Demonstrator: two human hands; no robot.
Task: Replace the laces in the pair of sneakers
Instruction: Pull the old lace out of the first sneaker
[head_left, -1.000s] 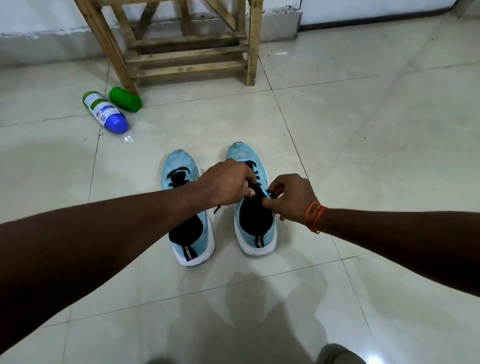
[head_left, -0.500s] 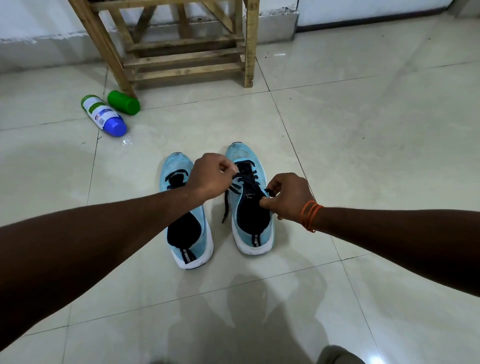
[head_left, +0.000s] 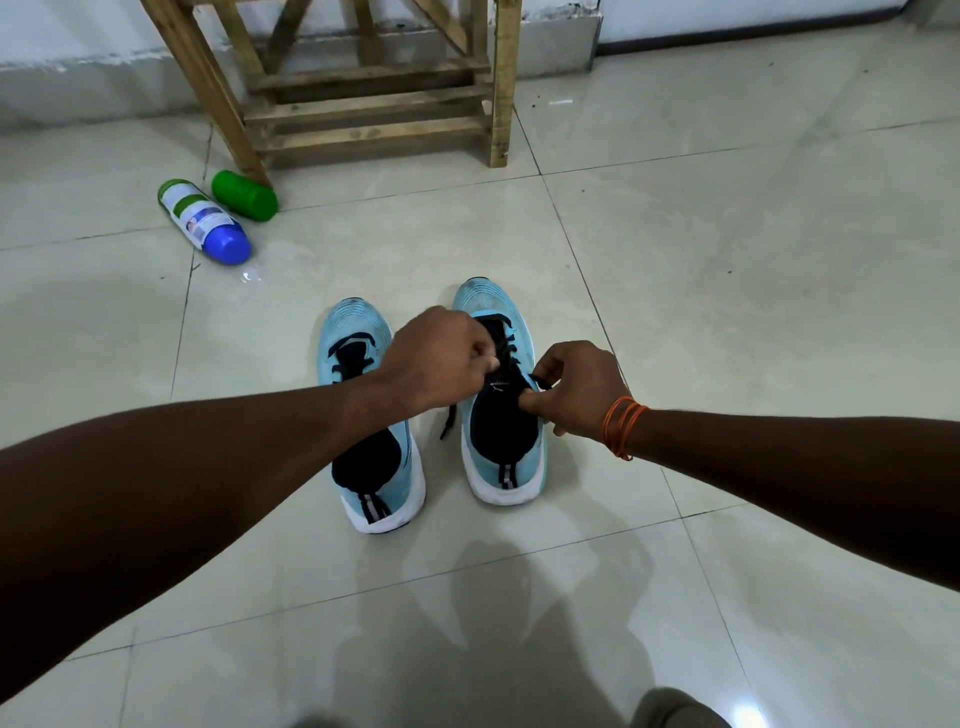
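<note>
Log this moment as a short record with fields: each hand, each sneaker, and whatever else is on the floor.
left hand: pinches the black lace above the right sneaker
right hand: fingers curled at the lace by that sneaker's upper eyelets
right sneaker: laced, one lace end hanging loose in the gap beside the left sneaker
left sneaker: no hand on it; the left forearm passes above it
floor: bottle with blue cap and green container lying by the wooden frame

Glossy, reflective floor tiles (head_left: 727, 260), matt knit-cloth sneakers (head_left: 488, 306) with smooth soles, a rough bare-wood rack (head_left: 363, 104), and shiny plastic bottles (head_left: 208, 223).
</note>
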